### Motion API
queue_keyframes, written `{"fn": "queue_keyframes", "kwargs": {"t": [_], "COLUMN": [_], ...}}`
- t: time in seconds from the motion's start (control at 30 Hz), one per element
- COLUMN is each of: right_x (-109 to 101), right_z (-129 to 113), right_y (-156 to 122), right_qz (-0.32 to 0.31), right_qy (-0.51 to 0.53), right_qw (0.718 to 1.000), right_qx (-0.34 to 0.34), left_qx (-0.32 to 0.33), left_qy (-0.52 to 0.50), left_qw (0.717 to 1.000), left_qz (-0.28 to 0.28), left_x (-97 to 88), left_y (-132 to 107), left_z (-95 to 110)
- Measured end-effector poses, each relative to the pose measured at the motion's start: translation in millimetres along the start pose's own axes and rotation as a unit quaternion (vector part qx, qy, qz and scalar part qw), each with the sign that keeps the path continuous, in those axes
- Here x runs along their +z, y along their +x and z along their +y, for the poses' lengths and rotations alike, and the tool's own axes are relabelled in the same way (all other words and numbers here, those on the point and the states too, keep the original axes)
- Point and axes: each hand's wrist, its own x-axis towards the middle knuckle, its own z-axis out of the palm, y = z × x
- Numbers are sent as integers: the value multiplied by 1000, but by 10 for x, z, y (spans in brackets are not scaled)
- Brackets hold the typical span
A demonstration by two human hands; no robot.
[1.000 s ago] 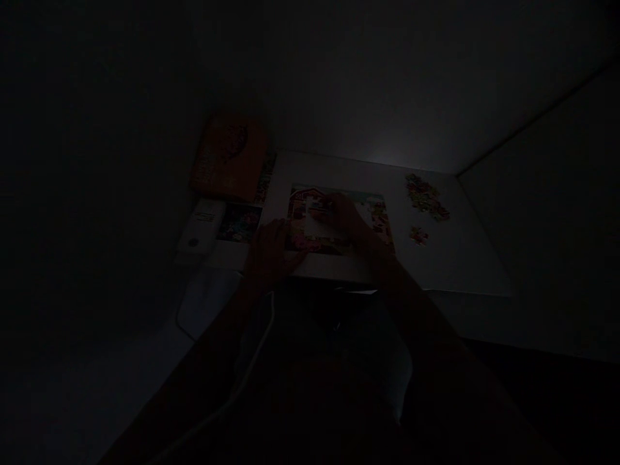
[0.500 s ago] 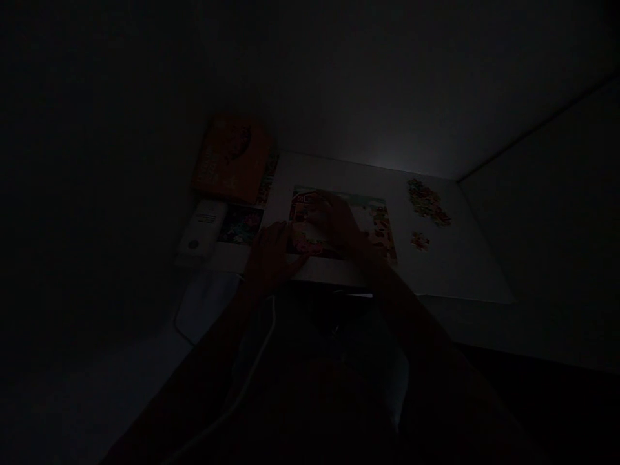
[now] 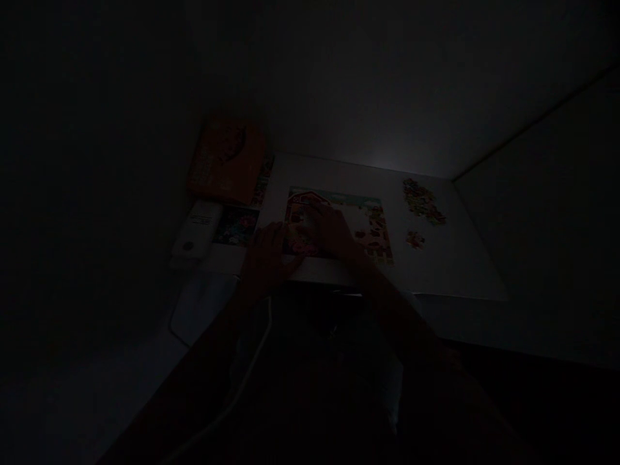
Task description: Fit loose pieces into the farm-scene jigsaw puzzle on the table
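It is very dark, but a puzzle (image 3: 379,234) can be seen lying flat in the middle of the white surface (image 3: 455,258). It has a red barn at its far left corner, something pink at its near left corner, brown patches on the right, and a white gap in the middle. The right hand (image 3: 332,229) is over the left part of the puzzle with its fingers bent; I cannot tell if they hold a piece. The left hand (image 3: 264,255) lies flat just left of the puzzle, fingers a little apart, with nothing seen in them. A pile of loose pieces (image 3: 423,201) is at the far right, with a smaller bunch (image 3: 415,240) nearer. At the far left is an orange box (image 3: 225,161) with writing too dim to read. Nearer, a white box (image 3: 196,231) has tiny dark writing, also unreadable, and a round gray spot. Just right of it lies a dark, flowery picture (image 3: 237,226).
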Motion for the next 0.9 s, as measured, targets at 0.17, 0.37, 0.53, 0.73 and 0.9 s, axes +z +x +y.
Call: {"fn": "queue_keyframes", "kwargs": {"t": [0.17, 0.37, 0.53, 0.73, 0.9], "right_x": [45, -4, -140, -515, -892], "right_z": [22, 2, 60, 998, 2162], "right_y": [-11, 55, -47, -465, -1106], "right_qz": [21, 11, -16, 76, 217], "right_qy": [0, -12, -13, -38, -49], "right_qw": [1000, 1000, 1000, 990, 918], "right_qx": [-6, -5, -3, 116, 328], "left_qx": [0, 7, 21, 29, 38], "left_qy": [1, 4, -2, 10, 46], "left_qw": [1000, 1000, 1000, 999, 998], "left_qz": [3, 3, 18, 31, 16], "left_x": [-12, -7, -2, 29, 60], "left_y": [0, 12, 47, 95, 149], "left_z": [12, -13, -48, -105, -195]}}
